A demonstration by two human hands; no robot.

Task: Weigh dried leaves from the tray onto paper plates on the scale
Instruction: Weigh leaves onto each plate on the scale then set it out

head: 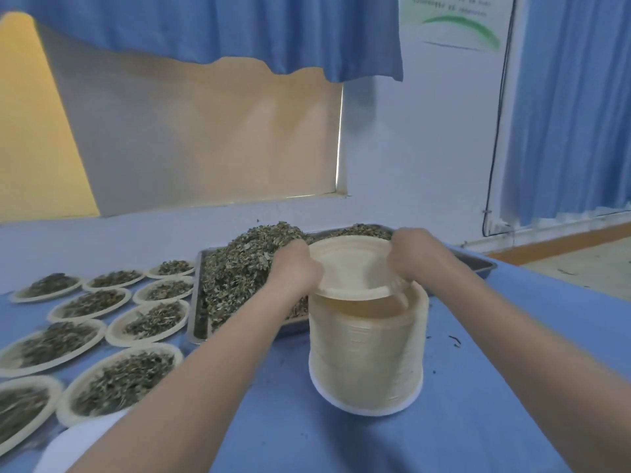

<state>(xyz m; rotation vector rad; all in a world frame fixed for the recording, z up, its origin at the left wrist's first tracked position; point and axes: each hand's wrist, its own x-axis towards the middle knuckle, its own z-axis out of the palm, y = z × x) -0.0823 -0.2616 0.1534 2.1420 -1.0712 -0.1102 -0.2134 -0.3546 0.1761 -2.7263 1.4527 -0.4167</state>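
A tall stack of paper plates (367,353) stands on the blue table in front of me. My left hand (295,268) and my right hand (415,256) each grip an edge of the top paper plate (351,268), which is lifted and tilted above the stack. Behind it lies a metal tray (478,264) heaped with dried leaves (242,264). No scale is visible.
Several paper plates filled with leaves (123,380) lie in rows on the left of the blue table (478,404). Loose leaf bits are scattered to the right of the stack. A wall and blue curtains stand behind the table.
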